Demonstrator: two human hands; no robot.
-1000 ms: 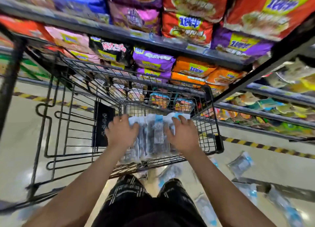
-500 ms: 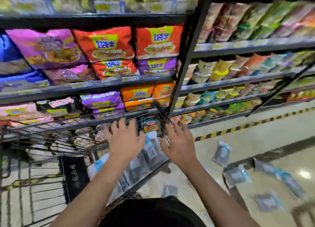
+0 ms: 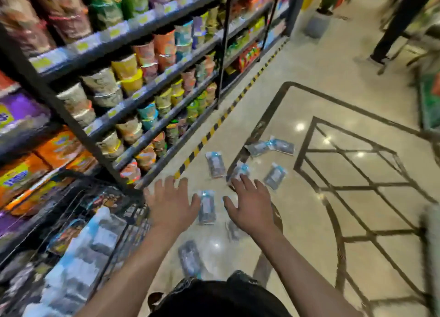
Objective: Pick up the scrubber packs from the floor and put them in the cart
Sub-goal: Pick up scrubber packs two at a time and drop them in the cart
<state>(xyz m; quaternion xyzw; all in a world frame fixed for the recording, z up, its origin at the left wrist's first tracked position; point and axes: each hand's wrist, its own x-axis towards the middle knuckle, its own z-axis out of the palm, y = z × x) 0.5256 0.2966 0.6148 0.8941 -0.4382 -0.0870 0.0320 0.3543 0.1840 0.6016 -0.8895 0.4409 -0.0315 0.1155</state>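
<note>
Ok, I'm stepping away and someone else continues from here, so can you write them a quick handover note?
Left hand: open, empty, beside the cart.
Right hand: open, empty, over the floor.
Done: a batch of packs lies in the cart.
Left: several packs on the floor, one between the hands, one nearer the legs, a cluster farther out. Probably take the pack between the hands first.

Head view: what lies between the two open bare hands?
In the head view, one clear scrubber pack with a blue top lies on the beige floor between the left hand and the right hand.
</note>
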